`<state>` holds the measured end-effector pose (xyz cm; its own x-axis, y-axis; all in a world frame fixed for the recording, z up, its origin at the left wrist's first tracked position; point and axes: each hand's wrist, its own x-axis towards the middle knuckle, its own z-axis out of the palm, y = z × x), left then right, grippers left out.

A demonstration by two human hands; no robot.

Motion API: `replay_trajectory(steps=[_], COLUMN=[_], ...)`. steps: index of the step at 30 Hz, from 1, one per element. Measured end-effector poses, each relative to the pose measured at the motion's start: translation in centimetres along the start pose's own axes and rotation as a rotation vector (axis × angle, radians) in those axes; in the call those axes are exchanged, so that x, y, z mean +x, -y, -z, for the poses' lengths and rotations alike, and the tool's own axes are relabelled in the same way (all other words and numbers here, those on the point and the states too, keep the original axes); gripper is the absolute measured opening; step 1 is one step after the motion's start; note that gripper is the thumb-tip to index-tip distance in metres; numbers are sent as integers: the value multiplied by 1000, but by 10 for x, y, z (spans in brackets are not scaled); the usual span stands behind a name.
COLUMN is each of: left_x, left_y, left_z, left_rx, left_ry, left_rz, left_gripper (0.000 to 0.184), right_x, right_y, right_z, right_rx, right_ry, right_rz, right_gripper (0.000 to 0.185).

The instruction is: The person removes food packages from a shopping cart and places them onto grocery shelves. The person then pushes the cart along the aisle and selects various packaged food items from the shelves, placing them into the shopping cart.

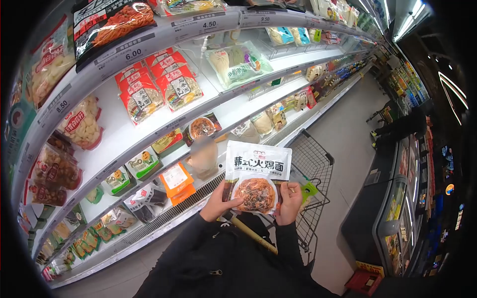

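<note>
A packet of noodles (258, 164), white on top with large dark lettering and a picture of a noodle bowl below, is held upright in front of my chest. My left hand (218, 202) grips its lower left edge, the thumb lying over the front. On the lower right edge, my right hand (289, 202) pinches the packet with curled fingers. Behind it stands a wire shopping cart (320, 174) with a bright green piece (309, 189) near its handle side.
Curved chilled shelves (164, 124) fill the left side, holding red noodle packs (174, 87), a pale green bag (239, 64) and an orange package (177, 181). Freezer cases (397, 218) line the right of the aisle floor (343, 149). A dark-clothed person (402, 124) is farther off.
</note>
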<state>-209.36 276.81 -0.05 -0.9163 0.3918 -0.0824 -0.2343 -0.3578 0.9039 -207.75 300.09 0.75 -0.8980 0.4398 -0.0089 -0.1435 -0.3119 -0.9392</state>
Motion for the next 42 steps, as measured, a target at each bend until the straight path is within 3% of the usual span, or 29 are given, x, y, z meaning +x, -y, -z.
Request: replay_trajectory(steps=[4,6,7,8,11,15,27,34,39,42], left_x=[-1,0,1,4,15,35,191,213,210,203], left_y=[12,14,5,11,28,14,33,49,62,76], left_z=[19,26,27,35,59,74,173,200,188,190], left_rx=[-79,-100,-148,-157,-90,-242,-179,-288,-565,-601], left_ry=[-147,-302,-328,-340,-443,-454,-712,-904,-1078,-997], left_rz=[-16,-30,-31,-39,-69,24,-80,-150,-173,-275], left_gripper=[70,68,66,66,61,58,57,52,48,46], right_x=[8,13,13,13,14,10,-11,-23,-27,-28], right_y=[-19,-27,-29,-32,-50,-59,-57,-58,-60,-63], right_z=[-22,-28,-30,-35,-40,-42,0,8,8,9], right_rx=[-39,-108,-149,-158,-186,-291,-336,-313,-311,-308], right_ry=[72,159,234,248,448,502,335,287,309,326], right_rz=[-155,-251,-301,-304,-386,-420,-462,-486,-489,-493], right_gripper=[13,26,43,43,66,74,56,51,50,50])
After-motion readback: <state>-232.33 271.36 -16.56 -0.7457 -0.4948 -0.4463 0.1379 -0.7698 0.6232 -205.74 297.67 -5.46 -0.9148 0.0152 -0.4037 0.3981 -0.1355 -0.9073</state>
